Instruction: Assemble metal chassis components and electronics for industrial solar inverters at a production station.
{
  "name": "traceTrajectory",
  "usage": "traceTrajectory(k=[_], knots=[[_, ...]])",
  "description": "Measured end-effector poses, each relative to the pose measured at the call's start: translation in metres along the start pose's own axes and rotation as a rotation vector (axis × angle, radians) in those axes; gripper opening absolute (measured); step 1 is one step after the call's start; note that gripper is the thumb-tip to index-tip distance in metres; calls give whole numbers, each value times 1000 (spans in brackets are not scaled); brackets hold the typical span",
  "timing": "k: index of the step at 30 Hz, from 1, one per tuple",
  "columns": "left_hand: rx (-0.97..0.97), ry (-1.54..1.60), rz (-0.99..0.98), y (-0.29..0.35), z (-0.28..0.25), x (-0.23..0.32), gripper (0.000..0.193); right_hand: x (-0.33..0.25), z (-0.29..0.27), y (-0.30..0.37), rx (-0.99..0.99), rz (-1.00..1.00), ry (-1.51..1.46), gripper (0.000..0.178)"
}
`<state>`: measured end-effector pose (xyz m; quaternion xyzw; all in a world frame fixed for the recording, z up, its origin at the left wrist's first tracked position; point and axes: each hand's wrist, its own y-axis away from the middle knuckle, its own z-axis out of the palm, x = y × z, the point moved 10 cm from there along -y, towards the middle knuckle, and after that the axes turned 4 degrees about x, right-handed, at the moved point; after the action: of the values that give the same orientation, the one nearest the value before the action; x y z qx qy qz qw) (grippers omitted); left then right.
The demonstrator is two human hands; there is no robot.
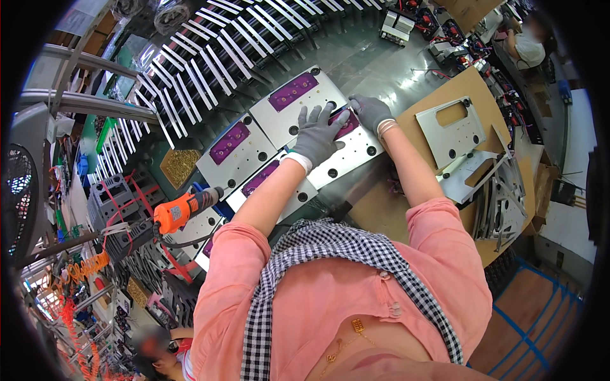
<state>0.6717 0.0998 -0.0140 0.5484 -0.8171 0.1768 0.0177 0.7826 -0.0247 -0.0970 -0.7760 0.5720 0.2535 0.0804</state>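
My left hand (316, 138), in a grey glove, lies with spread fingers on a silver metal plate (346, 162) fitted with a purple panel (348, 126). Its fingers partly cover that panel. At the plate's far right edge, my gloved right hand (372, 113) has its fingers closed together over the edge; their undersides are hidden. More silver plates, each with a purple panel, lie alongside: one plate (260, 124) beyond my left hand, another (213, 171) to its left, and others nearer me, partly under my left forearm.
An orange power screwdriver (181, 211) hangs left of the plates. Small brass-coloured screws fill a tray (180, 166). Rows of metal strips (222, 60) stand at the back. Bare silver plates (454, 136) rest on cardboard (416, 136) at right. Other people sit at far right and lower left.
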Motion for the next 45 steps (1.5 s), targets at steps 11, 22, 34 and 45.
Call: traceTrajectory(k=[11, 22, 34, 45], knots=[[-154, 104, -105, 2, 19, -2, 64, 32, 52, -43, -342, 117, -507, 32], [-78, 171, -165, -27, 16, 13, 48, 55, 7, -46, -143, 47, -238, 39], [-193, 89, -144, -17, 17, 1, 57, 29, -2, -10, -46, -36, -248, 43], [-284, 515, -266, 91, -52, 18, 72, -39, -35, 0, 202, -87, 286, 45]])
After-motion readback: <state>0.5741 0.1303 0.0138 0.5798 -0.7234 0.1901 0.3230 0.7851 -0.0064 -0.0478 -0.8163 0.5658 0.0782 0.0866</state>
